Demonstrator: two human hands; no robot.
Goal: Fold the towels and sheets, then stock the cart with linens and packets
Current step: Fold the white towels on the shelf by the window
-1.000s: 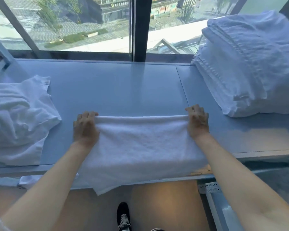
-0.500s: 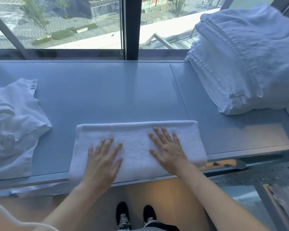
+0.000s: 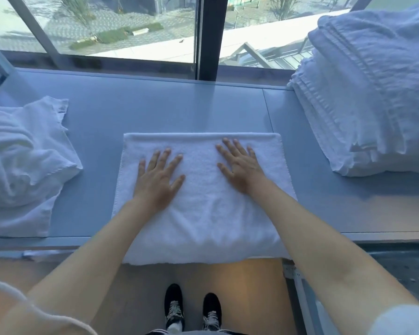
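**Towel pressed flat under two spread hands**

Towel (image 3: 203,213), white and folded into a rectangle, lies at the middle of the counter's (image 3: 179,105) near edge, its far fold running parallel to the window and its near end hanging a little over the counter's front lip. Both palms lie flat on its upper half. The left hand (image 3: 159,176) rests left of the towel's centre, fingers straight and fanned apart, thumb angled out toward the middle; it grips nothing and only presses down. The right hand (image 3: 240,165) rests right of centre and slightly farther toward the window, fingers likewise straight and spread, thumb pointing inward toward the other hand; it too grasps nothing. A bare strip of towel separates the two thumbs. Both forearms are bare and reach forward from the lower corners of the view, converging toward the towel, with the wrists crossing its near half.

At the counter's left end sits a rumpled heap of white linen (image 3: 22,165), well apart from the towel. At the right end, against the window, stands a tall stack of folded white linens (image 3: 373,93), also apart from it. Below the counter's front edge, two black shoes (image 3: 192,308) with white laces stand on an orange-brown floor.
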